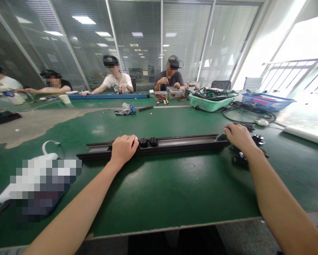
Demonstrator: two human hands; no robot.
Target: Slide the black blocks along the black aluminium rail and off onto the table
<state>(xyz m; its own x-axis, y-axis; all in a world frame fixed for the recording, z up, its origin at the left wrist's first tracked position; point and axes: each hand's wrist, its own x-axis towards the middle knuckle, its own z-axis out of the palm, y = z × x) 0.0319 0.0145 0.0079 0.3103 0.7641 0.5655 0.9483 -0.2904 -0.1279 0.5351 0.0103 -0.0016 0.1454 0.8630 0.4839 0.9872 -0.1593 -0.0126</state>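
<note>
The left hand (123, 149) is curling over the rail (186, 142), the right hand (240, 137) covering its right end; with fingers partly hidden, neither grip can be told. The rail is lying across the table (185, 198), green surface stretching toward the near edge (180, 226), dark parts (241, 159) crowding its right.

Long black channel (185, 142) — crosswise on green table (188, 187), open side up — 2 black fittings (154, 142) adjacent inside.
</note>
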